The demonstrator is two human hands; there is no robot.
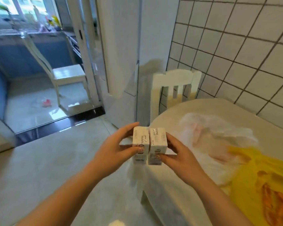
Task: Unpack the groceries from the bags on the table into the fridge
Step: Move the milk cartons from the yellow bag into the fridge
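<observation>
Groceries in hand are two small white rectangular drink cartons, held side by side and touching in mid-air over the floor, just left of the table's near edge. The left hand (119,147) grasps the left white carton (140,144), thumb on its near face and fingers curled over the far side; the right hand (176,152) grasps the right white carton (158,145) the same way. Both cartons stand roughly upright with their tops toward the camera.

To the right lies the round cream-covered table (211,106), bearing a crumpled translucent white plastic bag (219,136) and, nearer, a yellow plastic bag (260,168) with orange print. A white slatted wooden chair (176,84) stands at the table's far side. Beyond it rises the tall white fridge (121,46), its doors apparently closed.

The step looks like carrying this pair from the bags toward the fridge. The next move likely calls for gathering both cartons into one hand, or setting one down, to free a hand for the door.
</observation>
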